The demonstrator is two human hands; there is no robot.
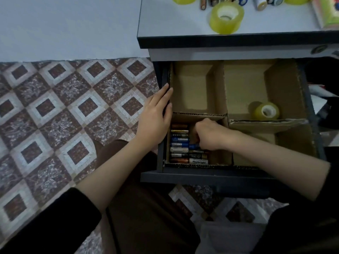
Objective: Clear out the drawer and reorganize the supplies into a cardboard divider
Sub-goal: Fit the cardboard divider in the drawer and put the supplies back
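Patterned brown-and-white floor tiles [64, 116] run under a small grey desk [174, 19] whose dark drawer [201, 176] is pulled out. A cardboard divider [220, 88] fills the drawer and splits it into compartments.

In the front left compartment a row of batteries [180, 145] lies side by side, their ends against the left wall, and a few more lie end to end with them nearer the front. The right hand [209, 134] is down in this compartment, clenched, its curled fingers grasping a blue battery [194, 146] just beside the row. The left hand [156, 116] lies flat with straight fingers along the drawer's left wall, fingertips on its top edge, holding nothing.

The rear left compartment shows only bare cardboard. A yellowish clear tape roll [264, 110] sits on its side in the rear right compartment, near the cross partition. The front right compartment is partly hidden by the right forearm.

On the desk top, a second tape roll [226, 17] stands near the front edge, with loose batteries [260, 2] behind it at the frame's top edge and a colourful box [328, 11] at the right.
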